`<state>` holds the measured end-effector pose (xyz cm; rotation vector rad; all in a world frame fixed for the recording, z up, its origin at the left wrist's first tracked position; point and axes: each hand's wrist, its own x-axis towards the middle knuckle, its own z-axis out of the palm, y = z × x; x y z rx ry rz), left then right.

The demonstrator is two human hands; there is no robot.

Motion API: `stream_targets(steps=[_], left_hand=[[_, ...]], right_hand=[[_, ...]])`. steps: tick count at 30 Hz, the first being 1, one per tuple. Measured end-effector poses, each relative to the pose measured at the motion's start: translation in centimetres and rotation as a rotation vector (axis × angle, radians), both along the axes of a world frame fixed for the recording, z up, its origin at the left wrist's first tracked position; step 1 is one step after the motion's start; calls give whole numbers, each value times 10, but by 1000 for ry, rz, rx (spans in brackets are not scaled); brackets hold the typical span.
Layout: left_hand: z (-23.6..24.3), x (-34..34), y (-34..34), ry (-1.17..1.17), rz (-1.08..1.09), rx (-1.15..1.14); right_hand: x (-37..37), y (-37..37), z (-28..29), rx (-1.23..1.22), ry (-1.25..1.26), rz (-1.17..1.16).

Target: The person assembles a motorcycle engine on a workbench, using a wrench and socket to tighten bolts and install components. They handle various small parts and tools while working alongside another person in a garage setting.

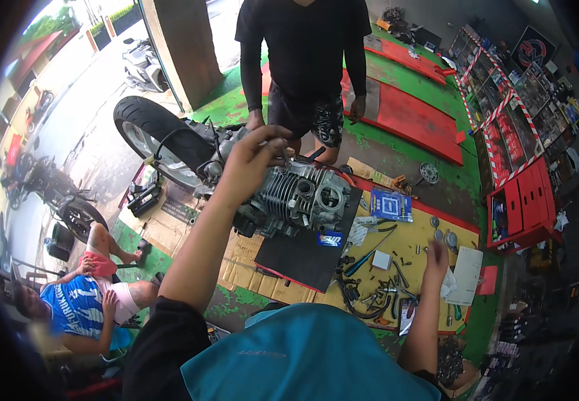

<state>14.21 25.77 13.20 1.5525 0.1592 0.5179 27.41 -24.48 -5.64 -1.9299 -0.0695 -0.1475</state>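
My left hand [260,152] is raised over the engine [289,199] with its fingers curled; it seems to grip something small that I cannot make out. The engine has finned cylinders and an open top, and is joined to a black-tyred rear wheel [132,134]. My right hand [435,260] is over the right end of the yellow work mat [413,230], blurred, beside a pale sheet [467,271] and some round metal parts [439,234]. Tools, hoses and bolts [363,264] lie on the mat, along with blue packages [390,204] and a black pad [289,260].
A co-worker in black [303,53] stands across from me. A seated person [79,307] is at lower left, near a motorcycle [75,214]. Red lift ramps [410,113] lie on the green floor. A red tool cabinet [517,200] and shelves stand at right; a concrete pillar [189,53] behind.
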Motion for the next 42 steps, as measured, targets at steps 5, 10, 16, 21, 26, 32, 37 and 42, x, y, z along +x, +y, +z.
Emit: stream_targets(steps=[5, 10, 16, 21, 26, 32, 37, 42], left_hand=[[-28, 17, 4, 18, 118, 105], [-32, 16, 5, -10, 198, 80], [-38, 16, 10, -1, 214, 226], [-40, 17, 11, -17, 217, 223], [-44, 13, 16, -16, 169, 194], [-30, 7, 28, 106, 84, 376], [-42, 8, 31, 87, 98, 347], [-47, 6, 34, 70, 121, 353]], right_hand=[[-17, 194, 204, 149, -295, 625], [-27, 307, 290, 71, -557, 928], [10, 401, 296, -221, -661, 1124], [27, 434, 293, -613, -806, 1294], [13, 437, 322, -1216, -906, 1355], [44, 453, 314, -1175, -1237, 1457], [30, 454, 329, -1316, -1128, 1377], [12, 454, 306, -1321, -944, 1223]])
